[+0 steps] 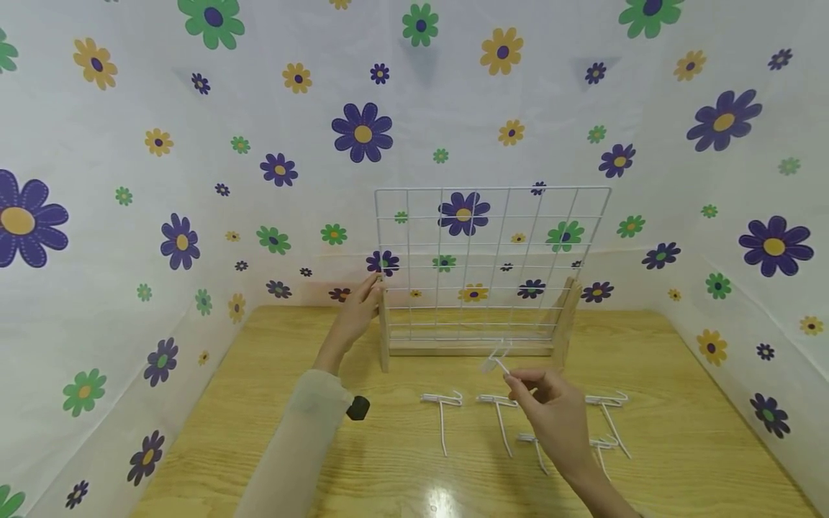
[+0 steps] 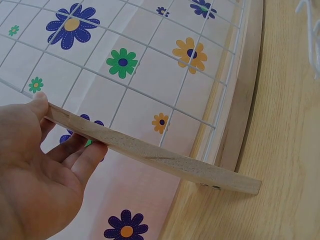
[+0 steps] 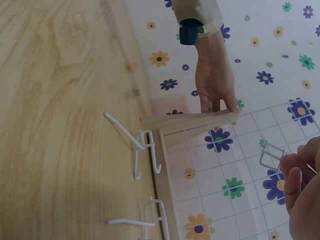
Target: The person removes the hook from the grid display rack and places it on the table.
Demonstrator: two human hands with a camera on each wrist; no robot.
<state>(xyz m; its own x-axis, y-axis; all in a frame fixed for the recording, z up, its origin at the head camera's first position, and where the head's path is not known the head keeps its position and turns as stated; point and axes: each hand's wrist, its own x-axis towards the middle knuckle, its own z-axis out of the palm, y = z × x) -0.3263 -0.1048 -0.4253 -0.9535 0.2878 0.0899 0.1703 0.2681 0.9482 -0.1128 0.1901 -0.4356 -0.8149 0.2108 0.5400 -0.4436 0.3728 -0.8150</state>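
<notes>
A white wire grid panel point(image 1: 492, 262) stands upright in a wooden base point(image 1: 469, 349) at the back of the table. My left hand point(image 1: 374, 288) grips the top of the left wooden upright point(image 2: 150, 152), thumb on one side and fingers on the other. In front of the base, my right hand point(image 1: 514, 378) pinches a small white wire hook point(image 1: 495, 360) and holds it just above the table. The right wrist view shows that hook point(image 3: 272, 157) at my fingertips point(image 3: 292, 175), close to the grid.
Several more white wire hooks lie on the wooden table point(image 1: 259, 432) in front of the stand, such as one point(image 1: 442, 403) left of my right hand and another point(image 1: 609, 406) to its right. Flower-patterned walls point(image 1: 97, 237) close in three sides.
</notes>
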